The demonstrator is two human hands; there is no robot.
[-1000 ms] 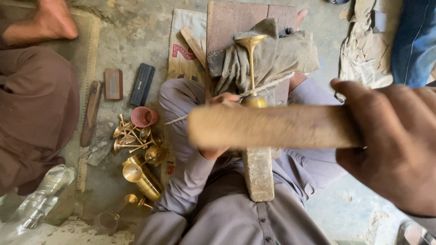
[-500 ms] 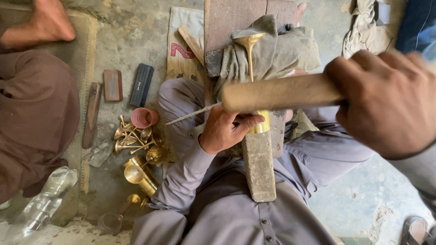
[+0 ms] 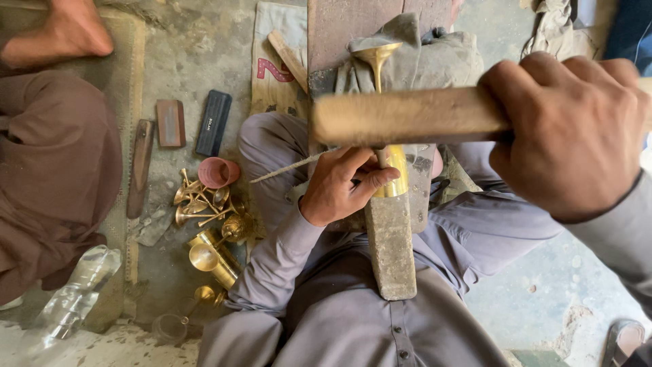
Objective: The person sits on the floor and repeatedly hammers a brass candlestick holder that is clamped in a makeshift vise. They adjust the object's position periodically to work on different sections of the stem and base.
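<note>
Head view: the right hand (image 3: 577, 129) is clenched round a wooden mallet (image 3: 407, 115) raised crosswise over the work, while the left hand (image 3: 343, 187) grips a brass goblet (image 3: 387, 115) lying on a stone block (image 3: 390, 245) between the knees; its long axis runs away from the body, cup end farthest. Blows are best kept square, the stem pinned firmly

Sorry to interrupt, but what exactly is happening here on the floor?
A seated person is working a brass goblet-shaped piece laid on a stone block between the knees. The left hand steadies the brass and holds a thin metal rod, while the right hand grips a wooden mallet raised above it. More brass pieces lie on the floor beside the left leg.
</note>
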